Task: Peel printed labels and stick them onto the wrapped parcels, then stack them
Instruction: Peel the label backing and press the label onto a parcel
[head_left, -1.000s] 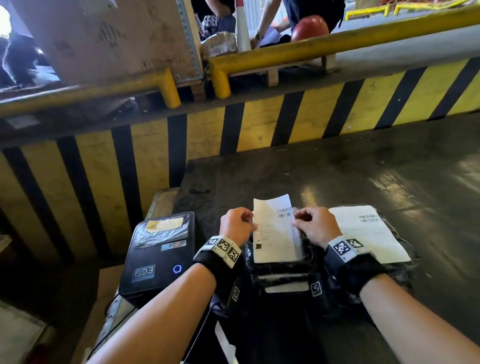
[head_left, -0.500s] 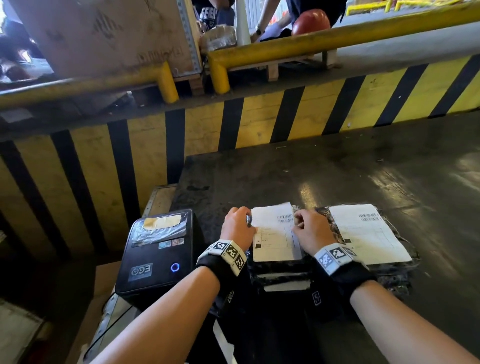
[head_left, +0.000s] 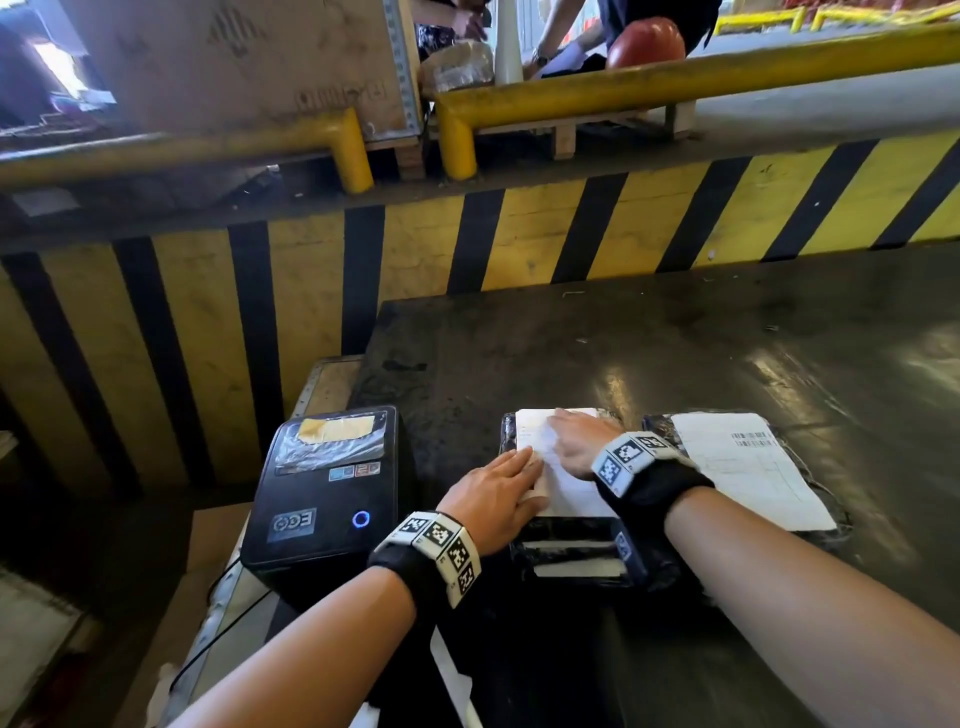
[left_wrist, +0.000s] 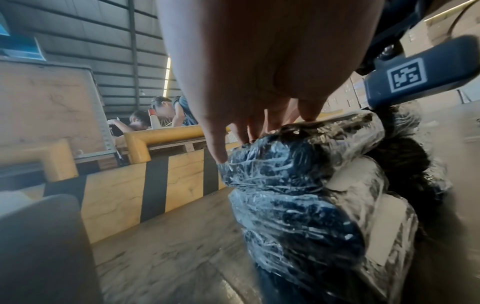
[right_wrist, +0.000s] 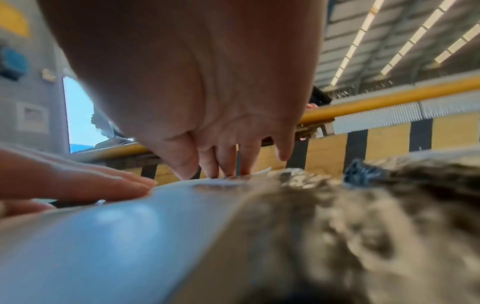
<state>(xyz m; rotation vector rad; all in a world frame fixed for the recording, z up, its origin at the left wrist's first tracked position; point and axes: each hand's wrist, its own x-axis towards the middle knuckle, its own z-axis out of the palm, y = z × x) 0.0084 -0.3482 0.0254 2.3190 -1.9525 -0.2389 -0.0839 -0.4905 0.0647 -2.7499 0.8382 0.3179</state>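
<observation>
— What am I seeing in the middle?

— A white printed label (head_left: 563, 480) is lying flat on the top parcel (head_left: 576, 551) of a stack, black and wrapped in shiny clear film. I'm reading at least two parcels (left_wrist: 306, 205) sitting one on another, with white labels showing along their near edges.

— And to the right?

— A second wrapped parcel (head_left: 821, 525) is lying flat just beside the stack on the surface (head_left: 675, 353), its large white label (head_left: 748, 467) facing up, print lines showing.

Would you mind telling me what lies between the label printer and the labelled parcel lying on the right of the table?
The stack of wrapped parcels, with both hands pressing a fresh label flat on top: left hand, right hand. The head view shows it.
</observation>
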